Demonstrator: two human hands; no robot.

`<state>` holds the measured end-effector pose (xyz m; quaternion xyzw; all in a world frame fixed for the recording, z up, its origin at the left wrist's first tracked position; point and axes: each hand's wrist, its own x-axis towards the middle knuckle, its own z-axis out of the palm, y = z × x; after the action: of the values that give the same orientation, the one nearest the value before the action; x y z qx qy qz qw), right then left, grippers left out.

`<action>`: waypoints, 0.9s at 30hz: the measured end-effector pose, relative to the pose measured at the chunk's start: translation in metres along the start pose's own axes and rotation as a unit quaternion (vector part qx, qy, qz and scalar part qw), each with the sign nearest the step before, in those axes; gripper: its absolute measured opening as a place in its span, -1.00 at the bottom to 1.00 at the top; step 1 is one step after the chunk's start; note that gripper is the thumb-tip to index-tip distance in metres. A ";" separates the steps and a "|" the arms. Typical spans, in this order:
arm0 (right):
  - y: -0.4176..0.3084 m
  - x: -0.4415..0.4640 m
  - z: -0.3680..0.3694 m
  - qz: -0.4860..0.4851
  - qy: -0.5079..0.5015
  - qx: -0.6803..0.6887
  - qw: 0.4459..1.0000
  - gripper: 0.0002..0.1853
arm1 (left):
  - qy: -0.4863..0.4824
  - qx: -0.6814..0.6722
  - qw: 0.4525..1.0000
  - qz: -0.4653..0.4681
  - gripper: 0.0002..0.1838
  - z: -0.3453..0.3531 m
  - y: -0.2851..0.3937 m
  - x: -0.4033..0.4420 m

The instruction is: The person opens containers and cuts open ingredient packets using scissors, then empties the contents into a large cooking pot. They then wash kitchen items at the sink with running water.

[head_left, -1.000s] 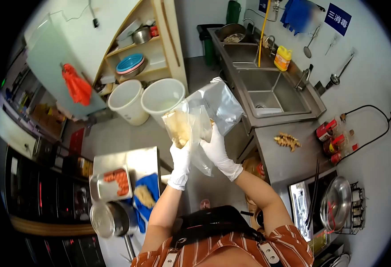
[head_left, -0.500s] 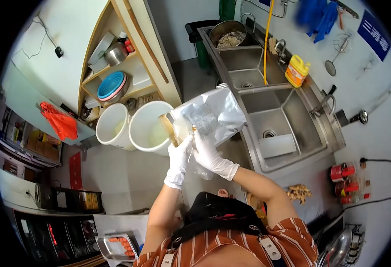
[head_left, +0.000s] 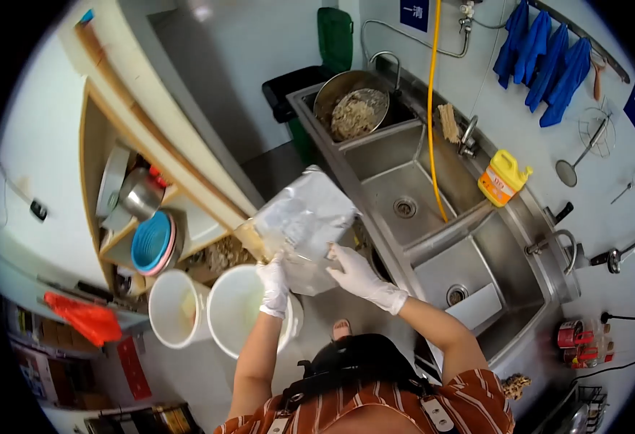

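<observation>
A silver foil bag (head_left: 310,210) with a tan strip at its left end is held out in front of me. My left hand (head_left: 273,288), in a white glove, is closed on its near left edge. Clear plastic (head_left: 310,276) hangs below the foil between my hands. My right hand (head_left: 367,280), also gloved, is at the bag's near right edge with fingers apart; its fingertips look close to or touching the bag. A white bucket (head_left: 220,318) stands below my left hand, with a second white bucket (head_left: 160,318) beside it. Both have pale contents.
On the right runs a steel sink (head_left: 375,163) with several basins. A metal pot (head_left: 325,90) of pale food pieces sits at its far end. A yellow jug (head_left: 502,181) and a yellow hose (head_left: 433,94) are there too. Shelves (head_left: 194,217) stand left, with a blue basin (head_left: 151,242).
My view has turned and shifted toward the sink. My right hand has moved away from my left, and its fingers have spread. The bag has tilted, showing clear plastic beneath it.
</observation>
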<state>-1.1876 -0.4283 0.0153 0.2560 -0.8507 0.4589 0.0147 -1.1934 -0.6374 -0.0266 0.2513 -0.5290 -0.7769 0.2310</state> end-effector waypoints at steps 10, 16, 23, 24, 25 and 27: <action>0.192 0.090 -0.082 0.269 0.212 0.067 0.937 -0.62 | -0.018 -0.104 0.987 -0.120 -0.57 0.139 0.004 0.278; 0.232 0.161 -0.090 0.284 0.217 0.135 0.924 -0.59 | -0.041 -0.196 0.974 -0.104 -0.55 0.207 -0.008 0.460; 0.252 0.229 -0.123 0.315 0.204 -0.044 0.926 -0.63 | -0.058 -0.026 0.995 -0.072 -0.56 0.365 -0.018 0.651; 0.265 0.234 -0.119 0.300 0.242 -0.059 0.921 -0.64 | -0.061 -0.028 0.995 -0.072 -0.56 0.389 -0.030 0.678; 0.270 0.244 -0.121 0.342 0.241 -0.063 0.906 -0.67 | -0.055 -0.039 0.995 -0.071 -0.56 0.411 -0.043 0.704; 0.282 0.265 -0.121 0.394 0.239 -0.060 0.886 -0.68 | -0.025 -0.048 0.996 -0.065 -0.56 0.447 -0.073 0.751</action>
<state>-1.5694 -0.3188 -0.0640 -0.2186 -0.8781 0.4225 0.0509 -2.0600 -0.7669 -0.0641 0.2539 -0.4792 -0.8209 0.1789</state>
